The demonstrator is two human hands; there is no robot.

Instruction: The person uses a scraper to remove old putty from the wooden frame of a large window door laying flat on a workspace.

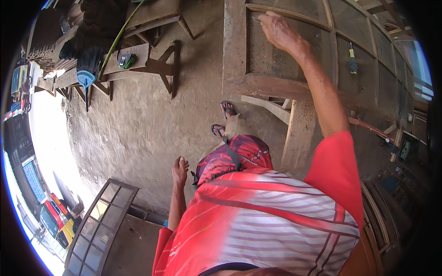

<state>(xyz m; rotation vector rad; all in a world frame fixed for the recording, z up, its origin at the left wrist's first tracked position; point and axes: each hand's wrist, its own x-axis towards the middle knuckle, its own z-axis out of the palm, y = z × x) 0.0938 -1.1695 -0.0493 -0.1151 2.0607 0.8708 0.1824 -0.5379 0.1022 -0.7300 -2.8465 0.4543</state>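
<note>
A wooden-framed panel [235, 50] with several panes lies raised at the upper right. Over its near-left pane reaches my right hand [282, 31], its fingers pinched together. A small pale tip shows by the fingertips, too small to name. On another pane, to the right of my forearm, rests a slim tool [353, 62] with a yellow and dark body, like a screwdriver. My left hand [180, 170] hangs low beside my body, fingers curled in and nothing seen in them. It is apart from everything around it.
On a wooden bench [140, 55] at the upper left sits a green and black tape measure [126, 60]. A blue fan rake [86, 78] and a green pole [113, 48] are close by. Another paned wooden frame [99, 218] stands at the lower left. A timber support [298, 133] holds up the panel.
</note>
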